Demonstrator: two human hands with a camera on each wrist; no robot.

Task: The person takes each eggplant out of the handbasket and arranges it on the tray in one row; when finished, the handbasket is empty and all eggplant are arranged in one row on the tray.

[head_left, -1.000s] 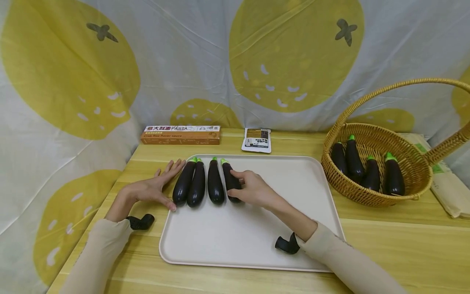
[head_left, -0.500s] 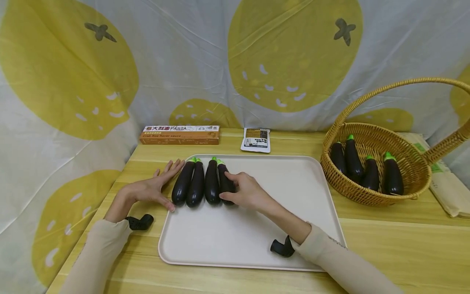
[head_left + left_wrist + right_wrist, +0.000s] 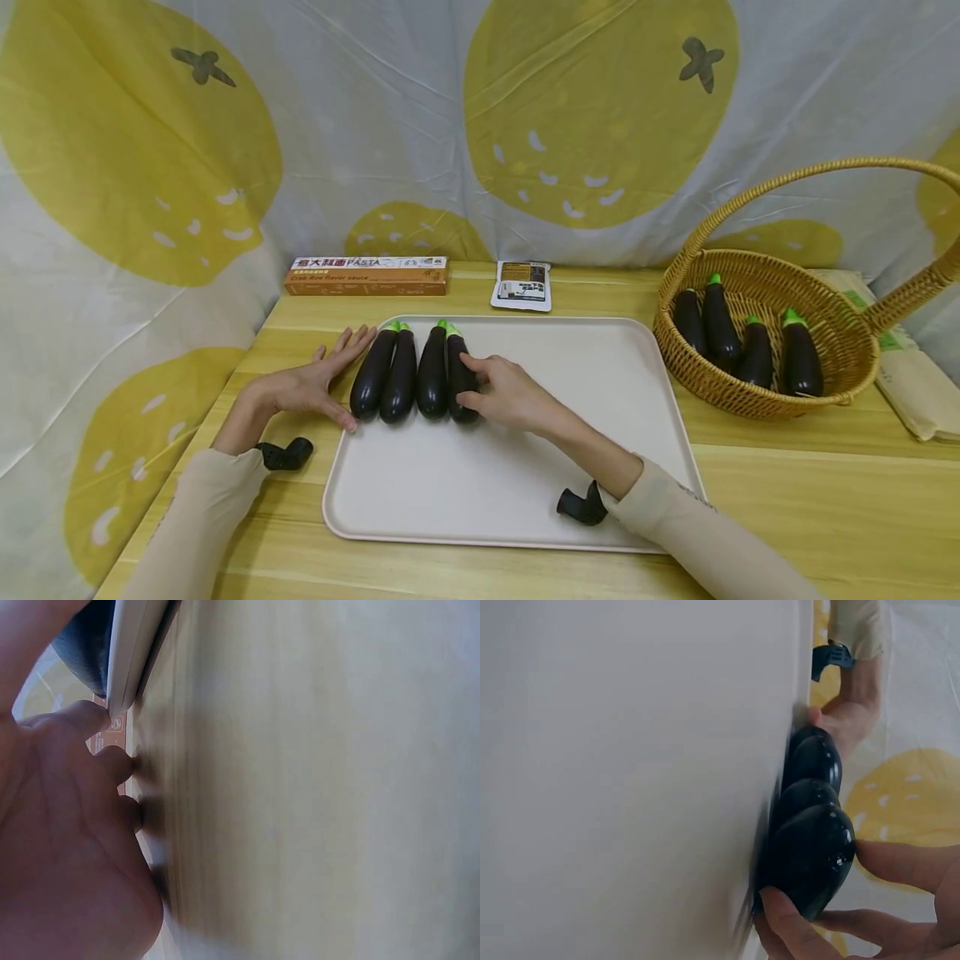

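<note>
Several dark purple eggplants with green stems lie side by side on the left part of a white tray (image 3: 510,500). My right hand (image 3: 506,392) holds the rightmost eggplant (image 3: 461,379) between thumb and fingers; in the right wrist view that eggplant (image 3: 810,859) sits against its neighbour. Left of it lies another eggplant (image 3: 432,375), with a narrow gap to the left pair. My left hand (image 3: 311,387) rests at the tray's left rim, fingers spread, the thumb beside the leftmost eggplant (image 3: 371,379). From the left wrist, the left palm (image 3: 67,847) shows against the tray edge (image 3: 131,656).
A wicker basket (image 3: 757,408) with a tall handle stands right of the tray, several eggplants inside. Behind the tray are a pasta box (image 3: 367,277) and a small packet (image 3: 521,286). A beige folded bag (image 3: 918,383) lies beside the basket. A lemon-print curtain (image 3: 420,125) hangs behind.
My right hand has slid the rightmost eggplant left against its neighbour, nudging that one slightly left and tilting it. The left hand has stayed in place.
</note>
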